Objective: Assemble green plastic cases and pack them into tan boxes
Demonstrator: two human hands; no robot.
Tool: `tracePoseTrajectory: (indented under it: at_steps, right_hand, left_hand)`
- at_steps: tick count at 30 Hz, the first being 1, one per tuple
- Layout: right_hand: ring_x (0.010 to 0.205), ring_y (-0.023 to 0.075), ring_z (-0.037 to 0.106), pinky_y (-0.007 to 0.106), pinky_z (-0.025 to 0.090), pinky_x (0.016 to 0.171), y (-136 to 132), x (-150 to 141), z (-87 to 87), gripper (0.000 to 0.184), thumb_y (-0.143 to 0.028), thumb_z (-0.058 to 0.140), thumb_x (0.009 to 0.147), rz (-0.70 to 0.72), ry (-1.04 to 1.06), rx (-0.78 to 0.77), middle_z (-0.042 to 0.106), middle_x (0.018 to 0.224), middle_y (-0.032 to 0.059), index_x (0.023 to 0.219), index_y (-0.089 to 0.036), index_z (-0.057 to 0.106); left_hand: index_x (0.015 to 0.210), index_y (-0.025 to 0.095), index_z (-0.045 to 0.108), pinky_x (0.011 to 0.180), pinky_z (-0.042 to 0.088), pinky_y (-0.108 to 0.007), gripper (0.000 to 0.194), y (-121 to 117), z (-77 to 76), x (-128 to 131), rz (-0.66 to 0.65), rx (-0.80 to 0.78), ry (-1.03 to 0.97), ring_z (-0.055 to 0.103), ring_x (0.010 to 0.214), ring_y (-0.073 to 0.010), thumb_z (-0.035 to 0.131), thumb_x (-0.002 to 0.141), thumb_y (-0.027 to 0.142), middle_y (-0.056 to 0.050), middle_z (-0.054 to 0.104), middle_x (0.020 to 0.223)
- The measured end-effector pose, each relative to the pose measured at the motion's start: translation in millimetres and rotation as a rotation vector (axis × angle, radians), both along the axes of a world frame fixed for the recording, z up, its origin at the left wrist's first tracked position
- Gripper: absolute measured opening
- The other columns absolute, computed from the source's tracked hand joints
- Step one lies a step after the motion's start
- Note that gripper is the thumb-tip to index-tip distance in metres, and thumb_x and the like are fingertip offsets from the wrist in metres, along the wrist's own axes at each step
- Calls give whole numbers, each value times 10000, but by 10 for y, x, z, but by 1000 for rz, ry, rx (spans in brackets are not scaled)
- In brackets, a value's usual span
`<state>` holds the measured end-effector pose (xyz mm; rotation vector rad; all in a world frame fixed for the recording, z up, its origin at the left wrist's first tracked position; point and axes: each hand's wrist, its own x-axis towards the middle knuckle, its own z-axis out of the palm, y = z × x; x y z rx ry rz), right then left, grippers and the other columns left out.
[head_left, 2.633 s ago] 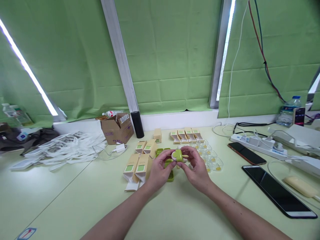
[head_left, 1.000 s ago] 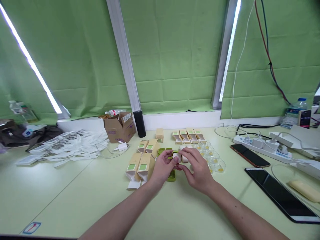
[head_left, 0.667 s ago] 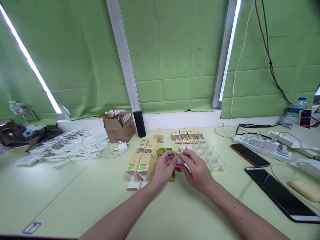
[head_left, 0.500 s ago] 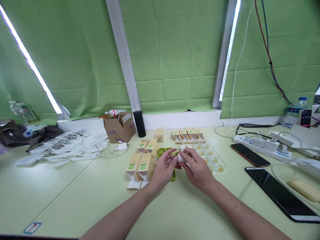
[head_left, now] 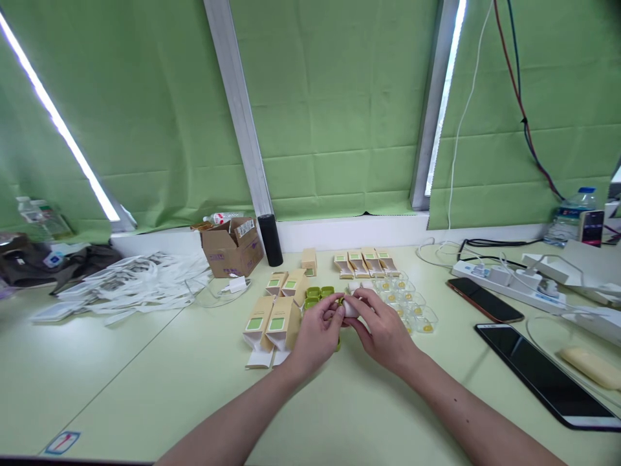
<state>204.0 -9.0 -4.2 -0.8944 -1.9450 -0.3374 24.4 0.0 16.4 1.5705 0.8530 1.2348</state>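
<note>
Moved since the earliest frame: the piece between the hands had turned. Its green side, uppermost then, had gone mostly out of sight; a white end now showed. The left index finger, raised half a second earlier, had come down over it.

Largest first. Surface: pale green, same layout, only the view slightly shifted. Box: brown, flaps up, undisturbed at the back. Left hand: pinched narrow on the piece's left end, fingers hiding much of it. Right hand: thumb and fingers closed on the white end. Cartons: left of the hands, none shifted on the surface. Clear trays: just beyond and right of the right hand, unchanged. Green cups: by the left hand, partly covered; the nearest showed less than before.

White piece: held between both hands, above the surface. Judged as close two-handed work, the piece reoriented but not put down; fit of green to white could not be told.
</note>
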Motion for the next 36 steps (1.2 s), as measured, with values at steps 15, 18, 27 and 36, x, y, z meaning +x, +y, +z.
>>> tracePoseTrajectory:
  at_steps: [15,18,27,36]
  right_hand:
    - [1099,317,715,445,652,816,34,-58,-56,462,-137,446,1072,-58,-59,76,680,1285,191,1524,-207,504]
    - [1087,310,712,431,648,804,21,-75,-44,438,-155,421,1084,-59,-37,59,682,1258,183,1504,-215,530]
    - [1115,293,702,433,661,858,36,-1,-18,349,-248,470,1099,38,142,-92,622,1268,162,1438,-240,552]
    - [1148,280,673,437,641,913,13,20,-7,313,-249,482,1095,163,227,-209,605,1292,146,1399,-259,556]
  left_hand:
    - [1258,208,781,850,669,-364,354,-15,28,4,38,79,99,765,797,-200,595,1007,373,-64,805,1013]
    - [1252,208,791,796,666,-352,365,-13,13,13,33,56,96,768,801,-216,589,1015,399,-64,804,963]
    - [1351,206,723,898,649,-404,445,32,34,-83,47,147,181,757,981,-256,710,955,408,-123,765,1168]
    - [1238,255,741,1133,490,-463,411,32,116,-128,104,358,290,605,1286,-302,823,835,265,-110,663,1308]
